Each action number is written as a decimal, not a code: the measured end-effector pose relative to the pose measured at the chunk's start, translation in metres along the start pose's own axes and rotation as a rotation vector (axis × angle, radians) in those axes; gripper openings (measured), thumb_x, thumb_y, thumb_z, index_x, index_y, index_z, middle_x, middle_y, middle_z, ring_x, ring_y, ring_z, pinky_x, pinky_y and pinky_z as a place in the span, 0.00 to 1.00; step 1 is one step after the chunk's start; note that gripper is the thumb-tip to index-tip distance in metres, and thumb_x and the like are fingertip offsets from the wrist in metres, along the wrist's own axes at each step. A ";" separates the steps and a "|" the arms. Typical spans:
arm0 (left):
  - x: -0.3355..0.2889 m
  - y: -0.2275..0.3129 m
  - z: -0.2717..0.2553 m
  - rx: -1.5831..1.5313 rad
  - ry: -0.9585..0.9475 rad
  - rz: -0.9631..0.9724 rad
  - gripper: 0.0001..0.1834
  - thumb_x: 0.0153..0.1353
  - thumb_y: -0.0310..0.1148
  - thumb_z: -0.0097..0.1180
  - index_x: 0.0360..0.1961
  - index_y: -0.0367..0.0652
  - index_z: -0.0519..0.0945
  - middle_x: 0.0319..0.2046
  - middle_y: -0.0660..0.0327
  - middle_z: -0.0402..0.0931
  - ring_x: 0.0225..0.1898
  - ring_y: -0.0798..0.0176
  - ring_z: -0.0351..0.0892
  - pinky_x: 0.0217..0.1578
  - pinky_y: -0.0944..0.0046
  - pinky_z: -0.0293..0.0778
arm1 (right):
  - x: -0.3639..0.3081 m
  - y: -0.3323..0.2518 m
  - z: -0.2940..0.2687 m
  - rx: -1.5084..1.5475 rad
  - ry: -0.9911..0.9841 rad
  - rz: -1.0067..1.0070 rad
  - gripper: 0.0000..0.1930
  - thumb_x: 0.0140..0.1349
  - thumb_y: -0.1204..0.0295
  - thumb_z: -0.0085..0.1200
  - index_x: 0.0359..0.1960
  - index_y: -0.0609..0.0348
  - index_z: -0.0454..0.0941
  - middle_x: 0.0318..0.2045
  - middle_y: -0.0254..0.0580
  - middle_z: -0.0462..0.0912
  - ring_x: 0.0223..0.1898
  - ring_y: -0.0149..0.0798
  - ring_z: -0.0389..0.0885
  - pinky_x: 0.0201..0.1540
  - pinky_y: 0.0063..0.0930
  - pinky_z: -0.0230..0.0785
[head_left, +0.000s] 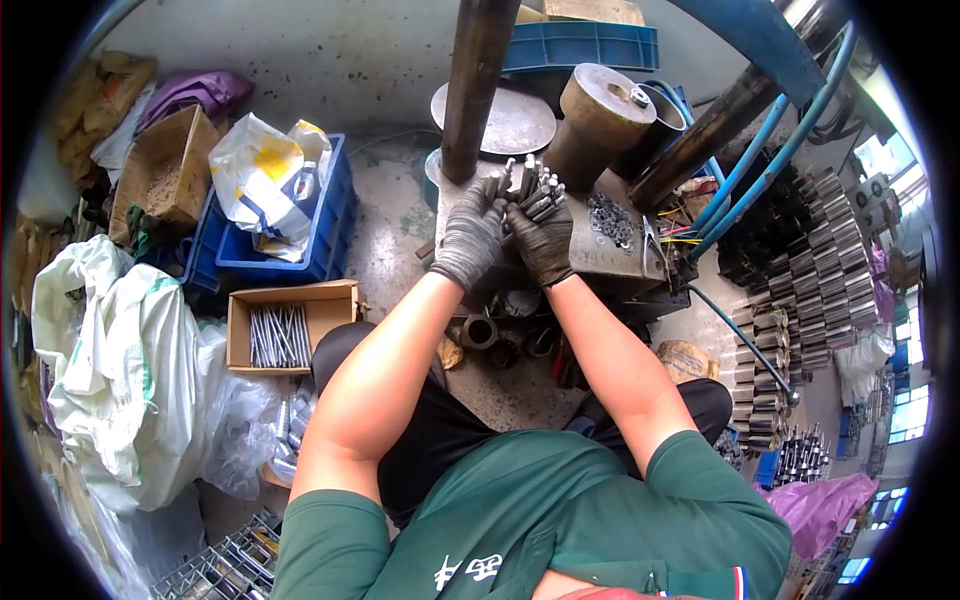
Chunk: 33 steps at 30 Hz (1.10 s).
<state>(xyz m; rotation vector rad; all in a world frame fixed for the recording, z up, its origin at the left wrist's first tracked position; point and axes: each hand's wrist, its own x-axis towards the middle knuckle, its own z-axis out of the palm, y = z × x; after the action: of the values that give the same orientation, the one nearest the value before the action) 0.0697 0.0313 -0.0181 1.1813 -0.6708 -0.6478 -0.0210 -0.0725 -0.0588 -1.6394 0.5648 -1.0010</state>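
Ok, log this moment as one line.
Grey-gloved left hand: at bunched silver metal rods, grip unclear | dark-gloved right hand: holding rods | beyond right hand: small dark metal pieces piled on grey worktop

Bright daylight glares in the windows (910, 412) at far right, while the black-rimmed fisheye edges visibly bend.

Left glove (470, 232): grey, cuff paler with fine striping. Right glove (541, 240): dark brown-black. Metal rods (545, 193): silver-grey. Surface (592, 252): dull grey. Left: blue crate (338, 205), brown carton (338, 315), white sack (95, 330) with green stripe. Near: dark green shirt (470, 510), white markings; red-white-blue trim (740, 583).
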 end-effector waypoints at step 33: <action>0.019 -0.027 0.003 0.916 0.091 0.328 0.20 0.64 0.30 0.56 0.57 0.41 0.81 0.52 0.43 0.78 0.55 0.41 0.78 0.59 0.48 0.74 | 0.015 -0.077 -0.108 0.381 -0.281 0.393 0.23 0.55 0.89 0.46 0.54 0.69 0.72 0.52 0.52 0.80 0.52 0.45 0.85 0.55 0.35 0.81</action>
<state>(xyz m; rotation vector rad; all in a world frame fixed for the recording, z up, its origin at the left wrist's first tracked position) 0.0770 0.0086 -0.0407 1.8631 -1.1056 0.0309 -0.1130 -0.1198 0.0259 -1.2382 0.4491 -0.5366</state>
